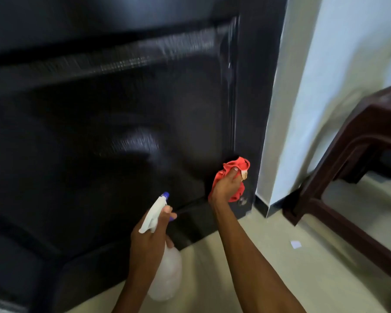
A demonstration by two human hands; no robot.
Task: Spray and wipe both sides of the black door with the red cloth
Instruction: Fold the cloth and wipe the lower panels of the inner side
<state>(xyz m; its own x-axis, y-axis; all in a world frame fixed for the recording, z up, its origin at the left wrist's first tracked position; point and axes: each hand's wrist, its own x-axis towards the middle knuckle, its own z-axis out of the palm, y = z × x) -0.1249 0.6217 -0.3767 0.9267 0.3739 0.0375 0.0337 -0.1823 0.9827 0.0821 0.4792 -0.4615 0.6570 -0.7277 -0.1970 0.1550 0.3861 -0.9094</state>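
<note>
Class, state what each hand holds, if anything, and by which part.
Left hand grips the spray bottle at its neck, finger on the trigger. Right hand grips the bunched red cloth around its middle.

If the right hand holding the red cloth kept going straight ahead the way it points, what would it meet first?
Most likely the black door: the right hand with the bunched red cloth points at its lower right stile. The gap between them is unclear, and the cloth would arrive first.
</note>
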